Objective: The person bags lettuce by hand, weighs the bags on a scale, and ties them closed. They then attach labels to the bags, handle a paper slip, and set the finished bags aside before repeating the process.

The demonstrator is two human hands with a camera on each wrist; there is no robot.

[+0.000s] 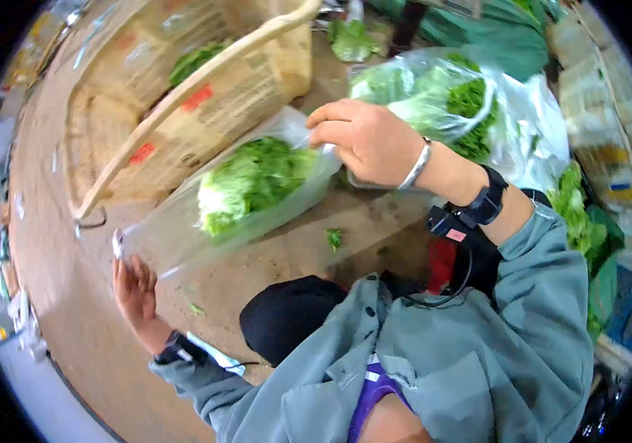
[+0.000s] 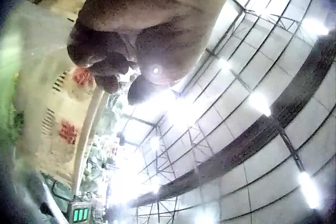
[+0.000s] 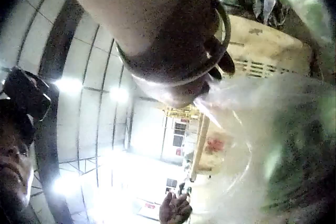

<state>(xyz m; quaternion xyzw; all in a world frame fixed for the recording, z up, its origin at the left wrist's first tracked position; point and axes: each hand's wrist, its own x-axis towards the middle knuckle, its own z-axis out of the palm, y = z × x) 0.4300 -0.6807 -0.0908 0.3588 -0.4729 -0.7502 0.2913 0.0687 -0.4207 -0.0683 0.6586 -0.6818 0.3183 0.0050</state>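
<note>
A clear plastic bag is stretched slantwise between my two hands, with a head of leafy green lettuce inside it. My right hand pinches the bag's upper right end, the fingers bent over its edge. At the lower left, my left hand grips the opposite end with curled fingers, and a bunched whitish bit of plastic stands above them. The right wrist view shows the bag hanging from the right hand, the green blurred through it. The left fingertips appear dark in the left wrist view.
Behind the bag stands a large tan plastic crate with some greens inside. Bagged lettuce lies to the right, near loose leafy heads. Leaf scraps dot the brown surface by my knee. More crates line the right side.
</note>
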